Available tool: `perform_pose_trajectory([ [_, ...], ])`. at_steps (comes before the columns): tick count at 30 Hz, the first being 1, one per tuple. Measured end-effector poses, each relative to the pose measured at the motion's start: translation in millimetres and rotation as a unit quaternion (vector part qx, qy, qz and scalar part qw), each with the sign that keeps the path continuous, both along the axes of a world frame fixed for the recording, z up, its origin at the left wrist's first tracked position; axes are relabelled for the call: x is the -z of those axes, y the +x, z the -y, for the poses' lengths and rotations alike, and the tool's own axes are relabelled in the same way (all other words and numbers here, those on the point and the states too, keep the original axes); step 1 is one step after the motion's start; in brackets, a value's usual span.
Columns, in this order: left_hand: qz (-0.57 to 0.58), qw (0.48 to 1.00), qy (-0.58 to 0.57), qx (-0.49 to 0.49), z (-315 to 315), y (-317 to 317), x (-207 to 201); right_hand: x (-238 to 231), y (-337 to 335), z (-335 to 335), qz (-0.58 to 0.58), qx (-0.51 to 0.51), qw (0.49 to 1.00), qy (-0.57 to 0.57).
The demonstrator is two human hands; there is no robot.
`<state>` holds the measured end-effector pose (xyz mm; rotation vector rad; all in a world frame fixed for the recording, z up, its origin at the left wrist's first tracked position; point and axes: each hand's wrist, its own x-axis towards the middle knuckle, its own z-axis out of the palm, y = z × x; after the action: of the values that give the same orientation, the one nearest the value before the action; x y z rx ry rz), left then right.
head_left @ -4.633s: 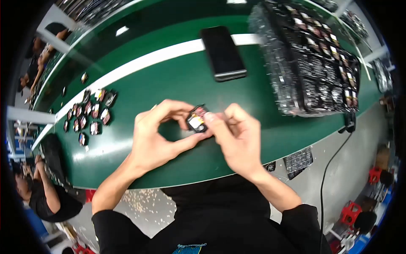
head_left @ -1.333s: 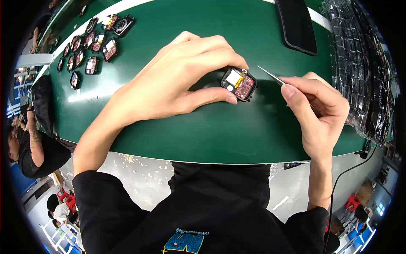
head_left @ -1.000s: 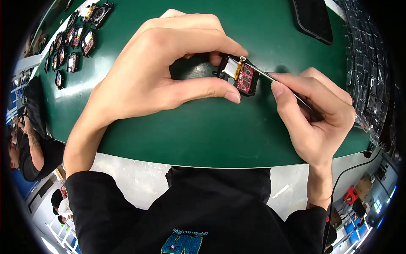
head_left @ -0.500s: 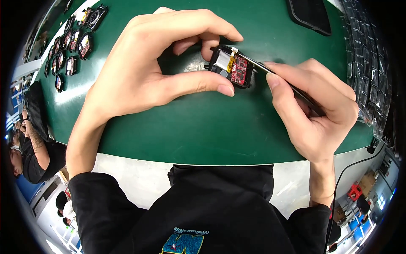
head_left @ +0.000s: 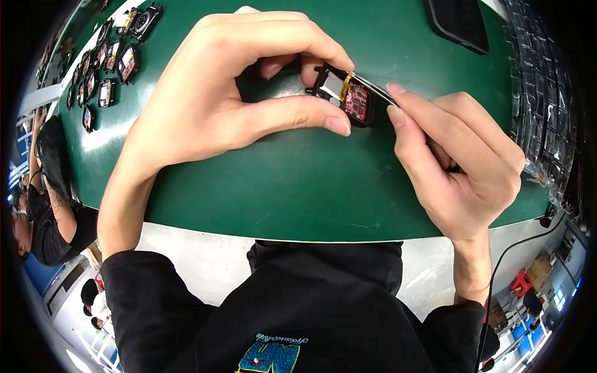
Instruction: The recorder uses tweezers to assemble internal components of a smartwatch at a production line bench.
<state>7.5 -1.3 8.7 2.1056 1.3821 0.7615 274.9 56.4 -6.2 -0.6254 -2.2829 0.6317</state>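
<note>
Pinching an open watch case in your left hand, metal tool pinched in your right hand, tip at yellow strip.

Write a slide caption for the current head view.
Left hand grips an open electronic device; right hand holds a slim metal tool at its edge.
</note>
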Motion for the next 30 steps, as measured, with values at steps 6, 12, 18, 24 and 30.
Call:
perform_pose_trajectory([
  [6,0.017,0.998,-0.005,0.068,-6.6,-18.2,2.3,-10.8,3.3,0.1,-0.001,-0.008,0.985,-0.174],
  [12,-0.002,0.997,-0.008,0.075,-7.2,-18.9,1.6,-8.2,4.9,-0.6,0.006,-0.009,0.981,-0.195],
  [18,-0.011,0.998,-0.007,0.065,-5.3,-15.4,0.3,-9.3,3.0,1.3,0.013,0.003,0.980,-0.201],
  [24,-0.019,0.998,0.000,0.068,-6.2,-14.1,-1.8,-8.8,2.7,1.3,0.016,0.004,0.979,-0.201],
  [30,-0.019,0.998,-0.001,0.067,-6.2,-13.8,-1.5,-8.8,2.3,1.5,0.023,0.006,0.981,-0.192],
])
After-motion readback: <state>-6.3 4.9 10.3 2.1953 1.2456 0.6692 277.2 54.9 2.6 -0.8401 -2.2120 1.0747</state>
